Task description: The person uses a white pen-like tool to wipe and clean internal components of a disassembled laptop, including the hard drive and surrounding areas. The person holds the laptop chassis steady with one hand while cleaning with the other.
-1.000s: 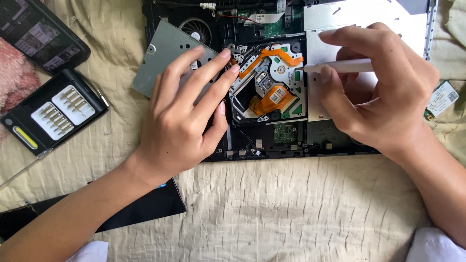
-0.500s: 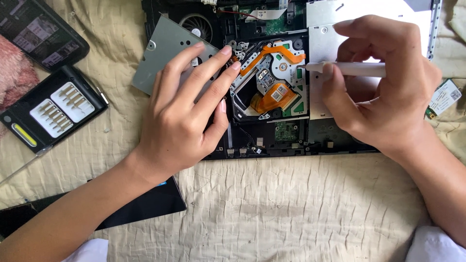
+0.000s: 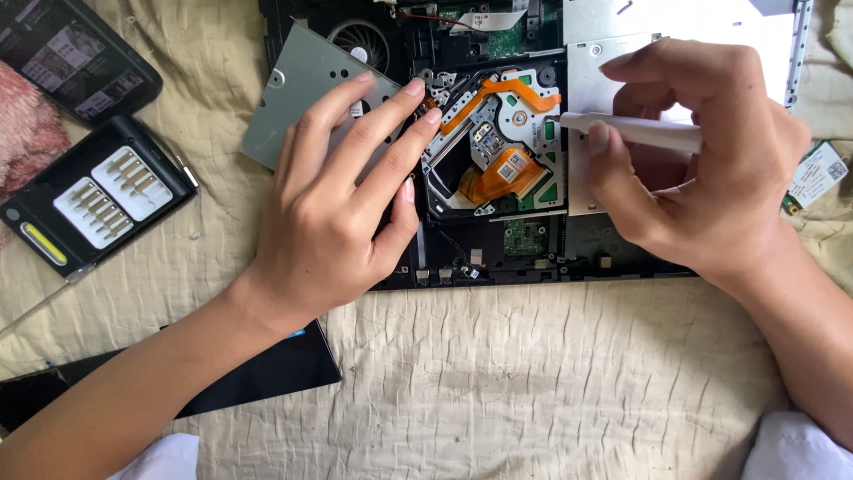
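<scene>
From the head camera, an opened laptop base [image 3: 498, 258] lies on a cream, wrinkled cloth [image 3: 533, 382], and both hands work over the exposed optical drive [image 3: 498, 151] at its middle, with its orange ribbon cables and green board showing.

The left hand [image 3: 342, 200] lies flat, fingers spread and stretched out, the fingertips [image 3: 414, 87] pressing on the drive's left edge and on the grey metal plate [image 3: 302, 89] just beside it. Its grip is wide and closes on nothing. The palm covers the left part of the laptop base, hiding what lies beneath.

The right hand [image 3: 702, 169] has its grip closed around a white pen-shaped screwdriver [image 3: 635, 132], held nearly level, thumb under and fingers curled over. The tip points left and meets the drive's right edge near the orange ribbon. The hand hides much of the silver cover [image 3: 613, 71] behind it.

At the upper left of the base a round fan [image 3: 360, 40] shows. To the left on the cloth lies a black case of screwdriver bits [image 3: 93, 200], open, well apart from the hands, with a dark tablet [image 3: 75, 58] above it. A black flat panel [image 3: 267, 373] lies partly under the left forearm. A small green circuit card [image 3: 817, 173] lies at the far right, just beside the right wrist.
</scene>
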